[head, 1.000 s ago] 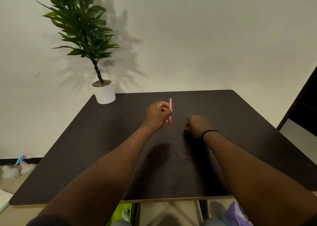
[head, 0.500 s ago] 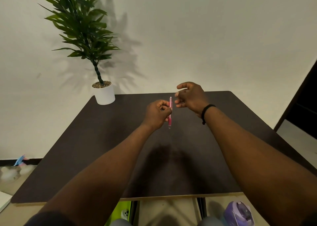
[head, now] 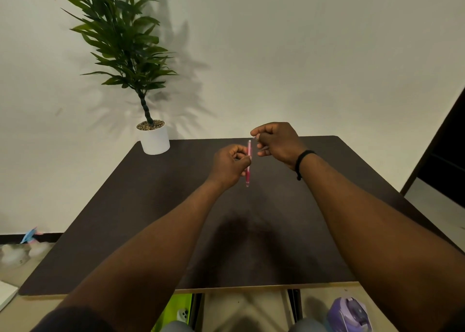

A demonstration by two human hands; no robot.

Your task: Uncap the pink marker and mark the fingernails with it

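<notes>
A dark brown table (head: 151, 218) stood against a pale wall, with a potted plant (head: 153, 140) at its far left corner. Above the table's middle, the left hand (head: 230, 166) gripped a pink pen (head: 248, 163) upright between thumb and curled fingers. The right hand (head: 276, 141), fingers curled, sat just beside the pen's top end; whether it touched the pen could not be told.
</notes>
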